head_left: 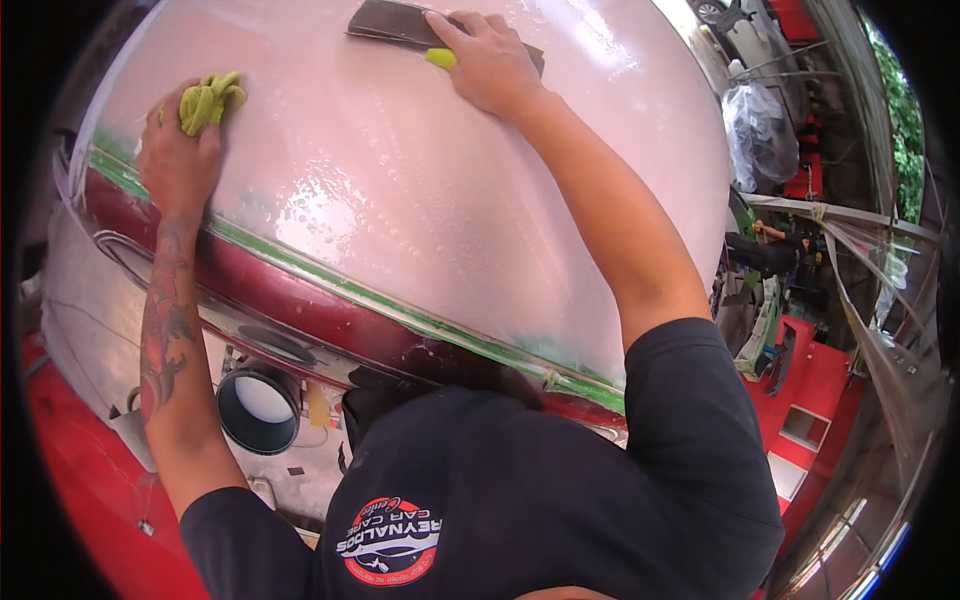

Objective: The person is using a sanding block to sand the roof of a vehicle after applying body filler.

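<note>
My left hand (pixel 182 160) is closed around a crumpled yellow-green cloth (pixel 213 102), close to the left edge of a broad, pale pinkish car panel (pixel 400 190). Farther up the panel, my right hand (pixel 492 62) grips a long dark sanding block (pixel 395 22) that lies flat against the surface. A small yellow-green piece (pixel 441 58) shows beside the block under my right hand. Water drops and wet shine cover much of the panel. Along its near edge runs a green strip (pixel 290 258), with dark red bodywork (pixel 300 300) below it.
Below the bodywork at left stands a dark round bucket (pixel 262 442) with whitish contents. A grey container (pixel 132 435) is beside my left forearm. On the right are clear plastic sheeting (pixel 760 130), red flooring (pixel 815 375) and another person (pixel 770 250) partly in view.
</note>
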Available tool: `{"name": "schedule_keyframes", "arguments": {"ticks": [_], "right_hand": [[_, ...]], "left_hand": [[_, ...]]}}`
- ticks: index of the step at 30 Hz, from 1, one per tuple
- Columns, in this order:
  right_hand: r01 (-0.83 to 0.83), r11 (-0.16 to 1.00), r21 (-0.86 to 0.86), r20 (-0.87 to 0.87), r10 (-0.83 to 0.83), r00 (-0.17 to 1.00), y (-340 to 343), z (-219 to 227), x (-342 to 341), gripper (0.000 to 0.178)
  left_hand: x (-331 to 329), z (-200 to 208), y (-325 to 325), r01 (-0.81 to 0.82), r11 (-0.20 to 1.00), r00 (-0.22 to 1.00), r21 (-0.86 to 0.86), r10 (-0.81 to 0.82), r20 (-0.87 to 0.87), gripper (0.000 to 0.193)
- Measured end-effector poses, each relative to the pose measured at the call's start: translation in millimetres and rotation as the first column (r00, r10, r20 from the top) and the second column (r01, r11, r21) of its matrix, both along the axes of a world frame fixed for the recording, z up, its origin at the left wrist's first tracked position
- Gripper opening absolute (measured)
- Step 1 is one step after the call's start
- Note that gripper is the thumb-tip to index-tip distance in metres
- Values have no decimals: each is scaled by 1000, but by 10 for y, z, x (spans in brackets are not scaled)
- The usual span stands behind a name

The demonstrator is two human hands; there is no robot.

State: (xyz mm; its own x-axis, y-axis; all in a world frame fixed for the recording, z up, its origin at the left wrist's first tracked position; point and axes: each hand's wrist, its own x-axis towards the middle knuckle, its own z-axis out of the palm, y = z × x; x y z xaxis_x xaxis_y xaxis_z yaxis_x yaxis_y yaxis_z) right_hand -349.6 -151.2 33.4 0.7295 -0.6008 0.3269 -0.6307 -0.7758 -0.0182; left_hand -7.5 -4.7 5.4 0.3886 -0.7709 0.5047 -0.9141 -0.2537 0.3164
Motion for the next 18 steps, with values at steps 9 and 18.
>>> {"name": "schedule_keyframes", "arguments": {"ticks": [9,18], "right_hand": [[180,966,187,-80,-168,983,2776,179,-1972,65],[-77,987,141,-79,89,993,1067,212,-2025,63]], "left_hand": [[50,46,52,-59,997,998,58,58,22,42],[6,70,41,-19,999,999,31,17,43,42]]}}
